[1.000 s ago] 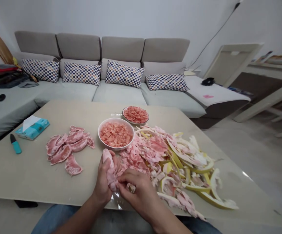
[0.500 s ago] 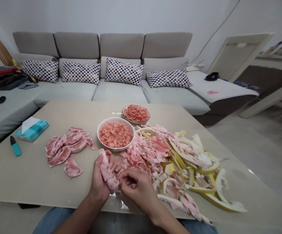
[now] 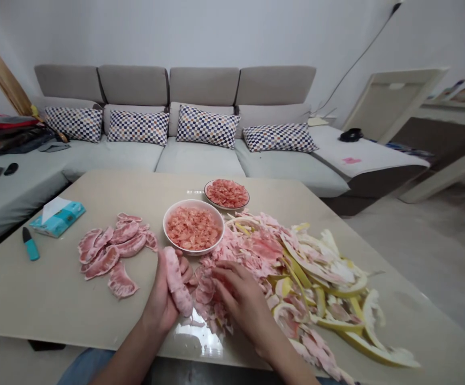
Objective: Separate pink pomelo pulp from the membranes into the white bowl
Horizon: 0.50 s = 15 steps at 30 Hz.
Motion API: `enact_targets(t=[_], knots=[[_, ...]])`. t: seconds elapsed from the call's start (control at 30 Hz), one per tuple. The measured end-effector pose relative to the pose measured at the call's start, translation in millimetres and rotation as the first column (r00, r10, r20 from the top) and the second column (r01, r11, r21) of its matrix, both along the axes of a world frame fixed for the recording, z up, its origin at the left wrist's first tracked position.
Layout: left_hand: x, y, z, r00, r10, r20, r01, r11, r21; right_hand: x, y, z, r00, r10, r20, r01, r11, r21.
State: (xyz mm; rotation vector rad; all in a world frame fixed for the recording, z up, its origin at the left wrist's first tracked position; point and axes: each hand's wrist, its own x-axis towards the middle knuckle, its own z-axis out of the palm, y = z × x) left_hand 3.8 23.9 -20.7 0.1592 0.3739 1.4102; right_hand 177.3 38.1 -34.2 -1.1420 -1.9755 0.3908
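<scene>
My left hand [image 3: 160, 302] grips a pale pink pomelo segment [image 3: 178, 283], held upright and slightly tilted above the table's front part. To its right, my right hand [image 3: 243, 297] is apart from the segment, fingers loosely spread over thin pink membrane scraps [image 3: 205, 290]. Just beyond the hands stands a white bowl [image 3: 194, 252] of loose pink pomelo flesh [image 3: 194, 229]. Several pomelo segments [image 3: 114, 246] lie to the left. A large heap of pink membrane [image 3: 252, 243] and yellow-green rind [image 3: 355, 337] spreads to the right.
Behind the bowl is a dark-rimmed dish [image 3: 227, 207] with more pink flesh. A knife with a teal handle [image 3: 32, 250] and a blue tissue pack [image 3: 61, 219] lie at the left of the table [image 3: 67, 299]. A grey sofa [image 3: 200, 155] with checked cushions stands beyond.
My right hand has moved away from the segment to the right, and its pinched fingers have spread over the scraps. My left hand still holds the segment. The view has tipped slightly upward.
</scene>
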Motion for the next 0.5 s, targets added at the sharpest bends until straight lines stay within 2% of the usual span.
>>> enact_targets(t=[0.17, 0.27, 0.37, 0.5], knots=[[13, -5, 3.2, 0.990, -0.089, -0.106, 0.077, 0.990, -0.118, -11, -15, 7.9, 0.992, 0.091, -0.091, -0.079, 0.989, 0.127], [17, -6, -1.8, 0.980, -0.052, -0.189, 0.030, 0.993, -0.117, -17, -23, 13.3, 0.985, 0.146, -0.096, -0.130, 0.979, 0.157], [20, -9, -7.5, 0.959, 0.009, -0.284, -0.031, 0.997, -0.071, -18, -27, 13.9, 0.990, 0.118, -0.076, -0.099, 0.971, 0.218], [25, -13, -10.7, 0.937, -0.004, -0.348, -0.032, 0.995, -0.098, -16, -29, 12.8, 0.997, 0.080, 0.022, -0.083, 0.945, 0.318]])
